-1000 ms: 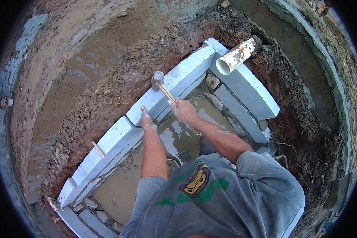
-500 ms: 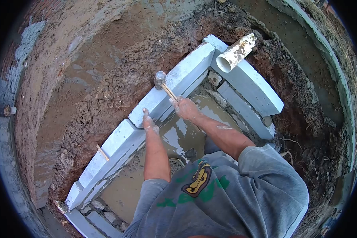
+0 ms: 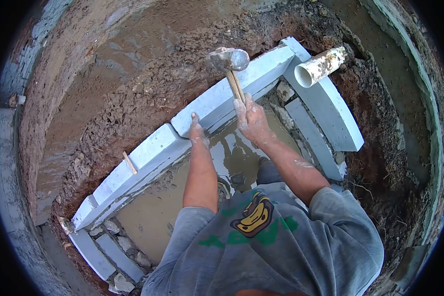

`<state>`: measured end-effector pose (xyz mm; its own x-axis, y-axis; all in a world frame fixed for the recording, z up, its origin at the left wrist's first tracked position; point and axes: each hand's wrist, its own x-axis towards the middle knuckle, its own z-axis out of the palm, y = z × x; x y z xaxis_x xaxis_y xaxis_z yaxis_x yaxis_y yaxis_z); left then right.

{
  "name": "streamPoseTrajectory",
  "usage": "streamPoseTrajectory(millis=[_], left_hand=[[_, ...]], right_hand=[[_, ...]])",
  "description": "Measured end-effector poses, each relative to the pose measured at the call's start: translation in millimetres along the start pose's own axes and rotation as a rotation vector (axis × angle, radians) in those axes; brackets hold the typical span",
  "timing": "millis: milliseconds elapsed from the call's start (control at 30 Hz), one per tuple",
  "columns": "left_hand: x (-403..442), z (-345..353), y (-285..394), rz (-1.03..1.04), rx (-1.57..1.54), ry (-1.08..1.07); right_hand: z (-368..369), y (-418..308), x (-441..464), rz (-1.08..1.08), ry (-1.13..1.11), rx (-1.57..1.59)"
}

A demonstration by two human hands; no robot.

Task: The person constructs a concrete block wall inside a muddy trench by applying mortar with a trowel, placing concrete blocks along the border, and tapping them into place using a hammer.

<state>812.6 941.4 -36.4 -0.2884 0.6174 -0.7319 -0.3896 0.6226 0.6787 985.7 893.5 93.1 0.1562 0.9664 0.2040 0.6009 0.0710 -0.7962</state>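
Muddy water (image 3: 148, 217), brown earth bank (image 3: 118, 93), grey wall (image 3: 4, 148), perhaps concrete, far left

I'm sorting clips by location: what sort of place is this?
Probably an outdoor construction pit: pale blocks line bare earth, a dirt-spattered pipe juts out, and muddy water covers the ground.

Watching remotely, I cannot see most fingers of the left hand (image 3: 198, 133), lost against the concrete block (image 3: 222, 93); the right hand (image 3: 254, 120) covers part of the hammer (image 3: 230, 62), muddy water (image 3: 148, 217) conceals the ground, and the lower edge crops the gray shirt (image 3: 301, 256).
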Motion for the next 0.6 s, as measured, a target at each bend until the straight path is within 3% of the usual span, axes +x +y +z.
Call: streamPoseTrajectory(millis=[167, 600], left_hand=[[18, 0, -7, -0.024, -0.033, 0.027], [37, -6, -15, 0.011, 0.02, -0.001]], right_hand=[[46, 60, 0, 0.273, -0.261, -0.271], [-12, 76, -63, 0.183, -0.324, -0.111]])
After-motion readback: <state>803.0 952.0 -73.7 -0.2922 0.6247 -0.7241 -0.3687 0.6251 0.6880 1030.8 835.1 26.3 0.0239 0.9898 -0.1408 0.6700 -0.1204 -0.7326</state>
